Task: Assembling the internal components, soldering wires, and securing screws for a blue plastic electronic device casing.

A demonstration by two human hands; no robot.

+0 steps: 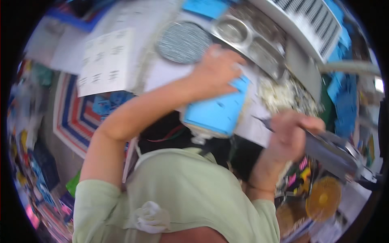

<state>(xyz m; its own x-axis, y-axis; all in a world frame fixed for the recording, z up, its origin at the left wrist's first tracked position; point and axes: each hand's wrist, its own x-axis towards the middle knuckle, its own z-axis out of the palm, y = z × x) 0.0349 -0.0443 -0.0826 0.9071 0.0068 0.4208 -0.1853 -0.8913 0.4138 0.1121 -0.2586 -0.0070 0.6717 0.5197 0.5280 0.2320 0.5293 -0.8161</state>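
A bright blue pad [214, 111] with small dark marks or bits on it lies in front of me on a pale, block-like base. My left hand [219, 73] rests at the far edge of this pad, blurred, thumb and forefinger apart; some fingertips are hidden. Just beyond it are a round, dark grey ribbed disc [184, 42] and a metal compartment tray [251, 44]. To the right of the pad, my right hand [289, 133] is closed around a slim dark tool with a sharp tip [263, 121], probably tweezers. Its tip points left toward the pad, without touching it.
A heap of small pale parts [279, 95] lies beyond my right hand. A long grey object [332, 152] extends behind that hand. A white slotted box [308, 24] stands at the far right, a printed white sheet [107, 62] at the left. An orange fan-like disc [323, 198] is lower right.
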